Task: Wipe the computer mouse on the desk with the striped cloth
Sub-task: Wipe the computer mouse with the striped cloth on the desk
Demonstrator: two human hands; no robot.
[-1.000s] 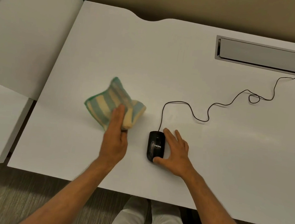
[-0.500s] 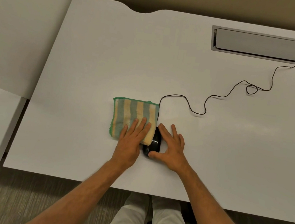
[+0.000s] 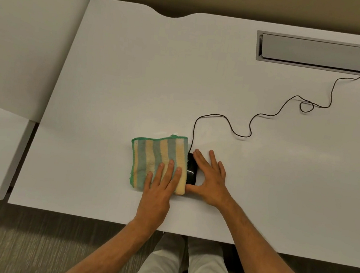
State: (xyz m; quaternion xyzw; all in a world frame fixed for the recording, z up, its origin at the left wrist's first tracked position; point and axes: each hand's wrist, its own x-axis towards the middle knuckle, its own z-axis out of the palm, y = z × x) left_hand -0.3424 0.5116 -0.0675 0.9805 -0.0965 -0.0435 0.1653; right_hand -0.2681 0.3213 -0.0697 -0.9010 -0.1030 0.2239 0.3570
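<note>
Near the front edge of the desk point(image 3: 113, 84), the left hand point(image 3: 159, 192), flat with fingers extended, presses the striped cloth point(image 3: 154, 156) against the mouse point(image 3: 191, 170); the right hand point(image 3: 210, 180), spread flat, steadies it (cable trailing rearward). Wiping appears begun, the top uncovered.

Two bare arms show, with no sleeves on them. The left hand point(image 3: 157, 192) and the right hand point(image 3: 210, 184) wear no gloves, no rings and no watch. Each hand shows its back, with the knuckles and short nails on top. There is some fine hair on the forearms. Lower down, the person's two legs are in light, cream-white trousers point(image 3: 184, 269). The cloth of the trousers looks smooth and plain, with no pattern on it.
</note>
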